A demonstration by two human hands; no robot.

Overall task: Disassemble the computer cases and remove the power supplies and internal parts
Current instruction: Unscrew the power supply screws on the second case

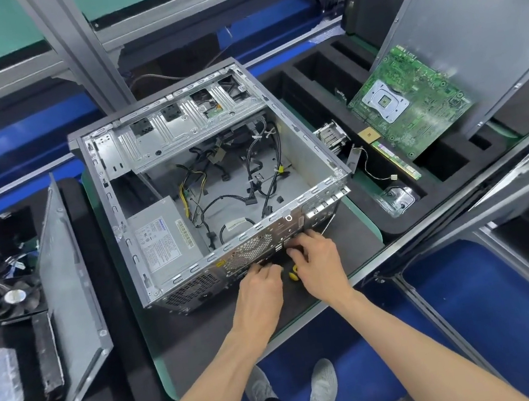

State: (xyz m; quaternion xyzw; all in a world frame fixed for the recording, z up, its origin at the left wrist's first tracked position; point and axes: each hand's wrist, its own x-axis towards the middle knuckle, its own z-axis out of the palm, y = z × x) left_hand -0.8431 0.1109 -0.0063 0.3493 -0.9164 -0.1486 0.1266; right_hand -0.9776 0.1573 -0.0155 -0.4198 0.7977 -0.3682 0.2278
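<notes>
Two hands work at the near, rear panel of the case (216, 187), which lies on its side, open side up, on a dark mat (357, 231) on the counter (368, 229). The left hand (259, 292) has its fingers curled down against the lower edge of the panel; what they hold, if anything, cannot be told. The right hand (317, 261) is just beside it, its fingers bent onto the panel near the port openings, with a small yellow thing (293, 273) showing between the two hands; whether either hand grips it cannot be told.

Inside the case, the power supply (164, 239) sits in the near-left corner, its label facing up. Loose black cables (248, 195) lie across the case floor, and a drive cage (189, 122) spans the far side.

Right of the case, a black foam tray (395, 232) holds a green motherboard (411, 102) leaning against a grey side panel (473, 42). A heatsink (330, 135), a memory stick (397, 159) and a clear bag (397, 199) lie near the tray's front.

Left of the case, another foam tray (115, 360) holds a second side panel (67, 291) standing tilted, and a black fan (13, 296) lies beyond it.

Below the counter edge, the person's grey shoes (322, 380) stand on a blue floor (478, 305).
</notes>
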